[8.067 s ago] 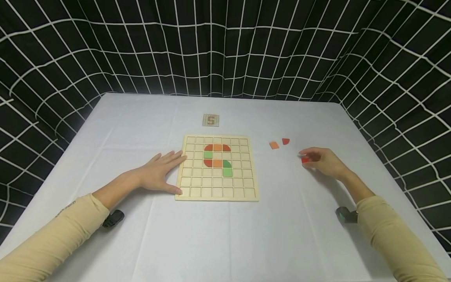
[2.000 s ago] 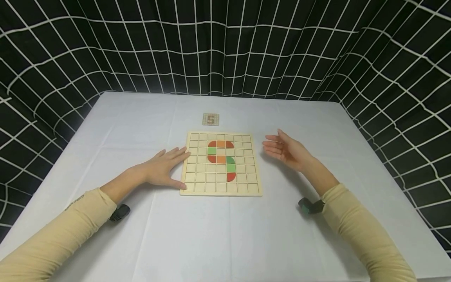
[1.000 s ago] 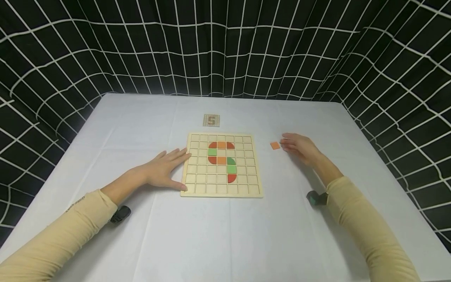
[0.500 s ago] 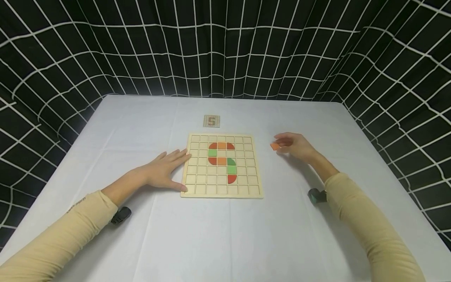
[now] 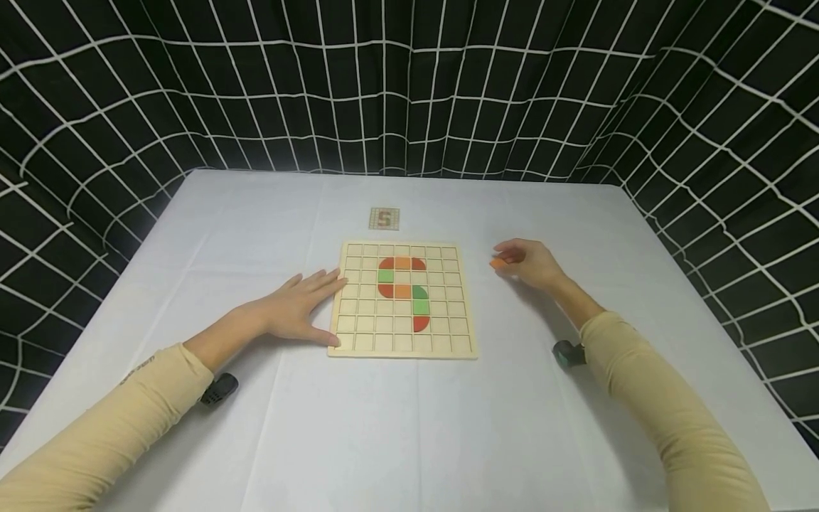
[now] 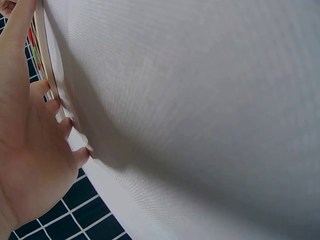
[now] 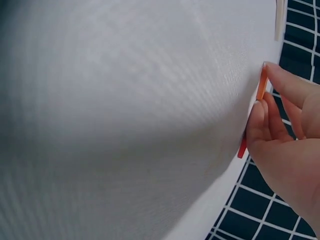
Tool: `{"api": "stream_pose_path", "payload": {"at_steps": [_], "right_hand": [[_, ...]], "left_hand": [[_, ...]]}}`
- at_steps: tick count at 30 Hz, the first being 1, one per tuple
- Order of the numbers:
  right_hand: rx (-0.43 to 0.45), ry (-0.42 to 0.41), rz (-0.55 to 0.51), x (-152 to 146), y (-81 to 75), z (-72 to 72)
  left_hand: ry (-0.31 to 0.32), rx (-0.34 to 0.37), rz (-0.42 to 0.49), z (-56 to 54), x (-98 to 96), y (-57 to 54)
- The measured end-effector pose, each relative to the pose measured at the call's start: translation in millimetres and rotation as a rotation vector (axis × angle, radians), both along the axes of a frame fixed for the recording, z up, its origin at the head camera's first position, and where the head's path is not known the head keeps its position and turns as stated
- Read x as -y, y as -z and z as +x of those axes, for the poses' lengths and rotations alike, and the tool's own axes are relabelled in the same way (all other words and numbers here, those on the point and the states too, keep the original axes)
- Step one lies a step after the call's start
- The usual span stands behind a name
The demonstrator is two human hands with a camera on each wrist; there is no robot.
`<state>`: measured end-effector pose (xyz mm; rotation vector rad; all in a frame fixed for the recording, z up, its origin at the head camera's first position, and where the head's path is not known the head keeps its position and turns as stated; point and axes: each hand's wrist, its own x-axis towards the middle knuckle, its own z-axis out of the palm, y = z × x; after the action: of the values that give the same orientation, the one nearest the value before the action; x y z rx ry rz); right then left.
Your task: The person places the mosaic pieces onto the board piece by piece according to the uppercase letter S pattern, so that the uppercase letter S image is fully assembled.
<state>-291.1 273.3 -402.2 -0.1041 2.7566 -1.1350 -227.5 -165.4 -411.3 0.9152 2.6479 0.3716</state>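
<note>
My left hand (image 5: 294, 306) rests with fingers spread on the left edge of a wooden grid board (image 5: 358, 341), thumb at its lower left corner. Red, orange and green tiles lie in the board's squares along a curving line, with a red quarter-round tile (image 5: 421, 323) at the lower end. To the right of the board, my right hand (image 5: 531, 264) pinches an orange square tile (image 5: 498, 263) between thumb and fingers. The right wrist view shows this orange tile (image 7: 262, 82) edge-on, and a red tile (image 7: 242, 148) partly hidden behind the hand.
A small card (image 5: 384, 219) with an S pattern on a grid lies beyond the board. White cloth (image 5: 358, 434) covers the table. A black curtain (image 5: 397, 85) with white grid lines surrounds its back and sides.
Over the span, a red tile has gone from my right hand's area onto the board, which shifted slightly right. Lately my right hand moved left and took hold of the orange tile.
</note>
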Motion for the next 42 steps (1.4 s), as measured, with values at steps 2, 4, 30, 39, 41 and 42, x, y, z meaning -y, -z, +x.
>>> {"api": "stream_pose_path", "payload": {"at_steps": [2,4,30,39,41,42], "right_hand": [[0.005,-0.006,-0.004,-1,1.2,-0.8],[0.012,-0.012,-0.007,-2,2.1,-1.7],[0.010,-0.212,0.048,3,-10.7,-4.0],[0.041,-0.166,0.053,-1,-8.9,-4.2],[0.054,-0.147,0.049,-3,-8.2,-4.1],[0.061,-0.139,0.040,-3,-8.0,-4.0]], "left_hand": [[-0.001,0.000,-0.003,0.2,-0.6,-0.9],[-0.002,0.000,-0.006,0.0,-0.9,-1.3],[-0.005,0.010,-0.012,-0.2,-1.8,-3.0],[-0.009,0.012,-0.016,-0.3,-2.1,-2.7],[-0.009,0.011,-0.017,-0.3,-2.1,-3.1],[-0.008,0.010,-0.018,-0.2,-2.2,-3.4]]}}
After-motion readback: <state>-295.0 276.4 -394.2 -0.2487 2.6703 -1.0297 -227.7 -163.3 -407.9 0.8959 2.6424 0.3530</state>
